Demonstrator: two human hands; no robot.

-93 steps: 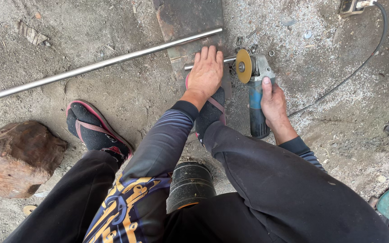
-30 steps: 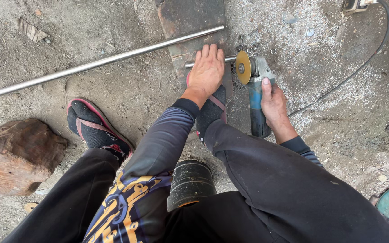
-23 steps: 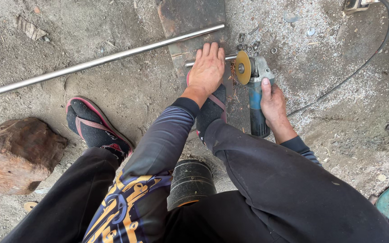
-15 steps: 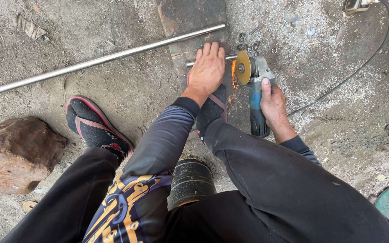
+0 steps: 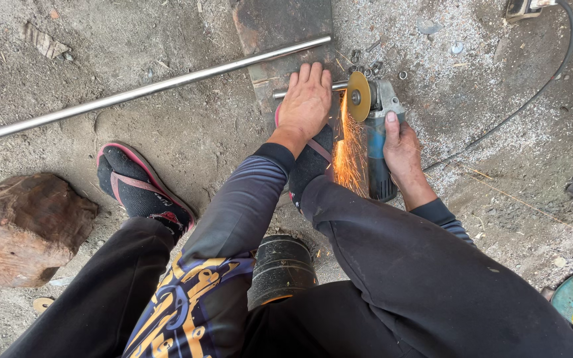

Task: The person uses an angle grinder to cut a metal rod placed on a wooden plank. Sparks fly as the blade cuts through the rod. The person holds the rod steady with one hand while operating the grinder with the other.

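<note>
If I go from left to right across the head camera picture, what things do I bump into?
Brown rock → left foot in a black and pink sandal → left hand pressing a short metal rod → yellow grinder disc throwing sparks → right hand gripping the angle grinder → black power cord.

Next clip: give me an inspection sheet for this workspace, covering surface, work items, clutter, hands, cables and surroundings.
Surface: bare dirt ground, gritty, with pale dust on the right.
Work items: short metal rod lying on a dark steel plate; angle grinder with its yellow disc at the rod, orange sparks flying back toward the person.
Clutter: small metal rings and offcuts near the disc; long steel rod across the ground.
Hands: left hand flat, pressing the short rod down; right hand gripping the grinder body.
Cables: black power cord curving to a box at top right.
Surroundings: brown rock at left, black cylinder between the legs, sandalled feet.
</note>
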